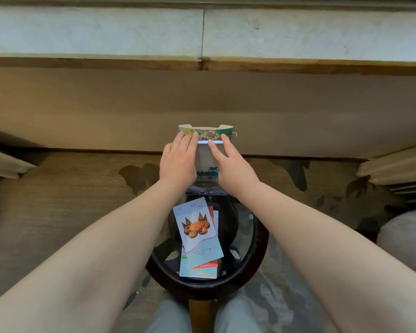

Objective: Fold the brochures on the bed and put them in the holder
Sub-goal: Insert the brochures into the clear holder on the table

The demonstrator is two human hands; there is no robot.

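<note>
Now left hand (178, 159) and right hand (228, 162) side by side, fingers straight, pressing patterned brochure (205, 133) into clear holder (207, 192) at bench (209, 288) far edge. Brochure upright, top edge crosswise. Loose stack (197, 236) lies nearer person, midway between both arms.

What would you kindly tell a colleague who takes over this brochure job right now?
Left hand: flat, straight fingers resting on the patterned brochure.
Right hand: flat, fingers at the top edge of the blue-and-white brochure in front of it.
Both brochures stand at the far edge of the round table, apparently in the clear holder.
Left to do: the stack of brochures, crab picture on top, lies on the table, not yet in the holder.
</note>
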